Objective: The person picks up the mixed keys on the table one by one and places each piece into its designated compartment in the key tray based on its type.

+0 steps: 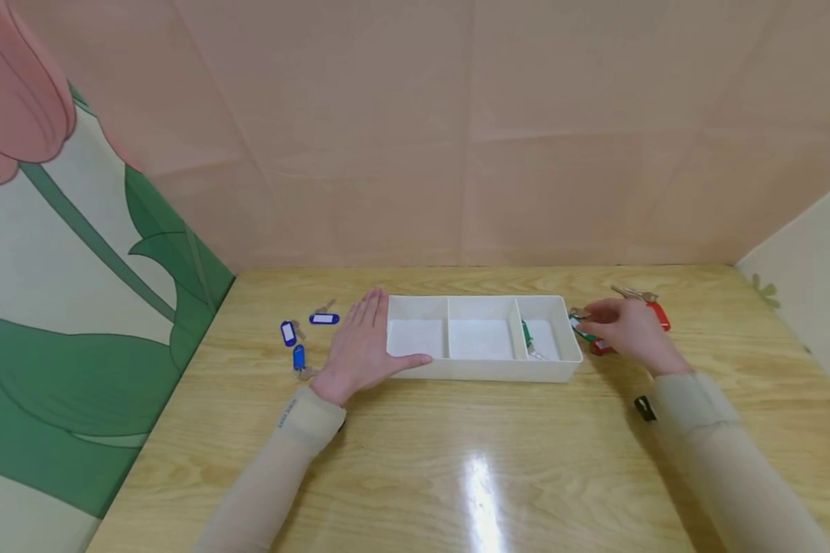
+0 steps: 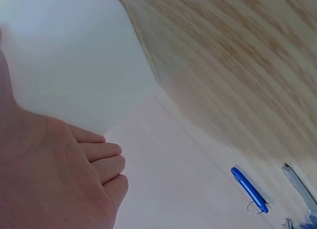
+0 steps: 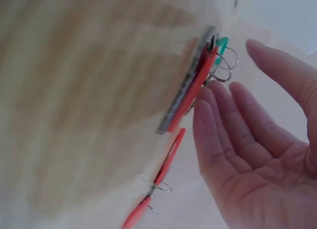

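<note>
The white box (image 1: 498,372) w/ three compartments is placed near the middle of the tabletop (image 1: 401,468), and its left end is touched by the L hand (image 1: 363,346): the fingers are held straight and side by side, the thumb is spread over the front rim. By the R hand (image 1: 629,330), a green key tag (image 1: 584,330) is being reached just beside the right end; in the wrist view the thumb is apart from the slightly bent fingers, so no pinch is seen, but exact contact can't be told. Another green tag (image 1: 526,333) is found in the right compartment. A red tag (image 1: 602,347) could be lifted by mistake, b/c it is crowded against the green one. If pressed too hard from the L side, the box might be slid sideways.
</note>
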The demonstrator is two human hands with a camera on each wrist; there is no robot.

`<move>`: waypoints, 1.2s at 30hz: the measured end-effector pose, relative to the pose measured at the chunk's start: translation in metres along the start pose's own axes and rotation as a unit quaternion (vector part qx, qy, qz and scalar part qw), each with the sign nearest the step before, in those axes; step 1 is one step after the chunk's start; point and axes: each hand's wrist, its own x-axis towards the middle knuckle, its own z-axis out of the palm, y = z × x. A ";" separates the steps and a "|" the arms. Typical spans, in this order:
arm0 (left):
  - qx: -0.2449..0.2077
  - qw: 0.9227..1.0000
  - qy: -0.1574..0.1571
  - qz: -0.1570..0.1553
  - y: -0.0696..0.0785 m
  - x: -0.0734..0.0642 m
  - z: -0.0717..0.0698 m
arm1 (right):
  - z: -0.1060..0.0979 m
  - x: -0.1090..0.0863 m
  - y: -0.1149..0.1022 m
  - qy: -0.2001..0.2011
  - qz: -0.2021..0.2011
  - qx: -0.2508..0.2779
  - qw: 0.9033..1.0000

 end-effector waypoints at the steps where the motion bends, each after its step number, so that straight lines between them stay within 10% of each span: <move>1: 0.000 1.000 0.000 0.000 0.000 0.000 0.000 | 0.000 0.001 0.000 -0.003 0.004 -0.001 1.000; 36: 0.003 1.000 -0.011 -0.003 0.002 -0.001 -0.002 | -0.019 0.000 0.014 -0.004 0.042 -0.027 0.999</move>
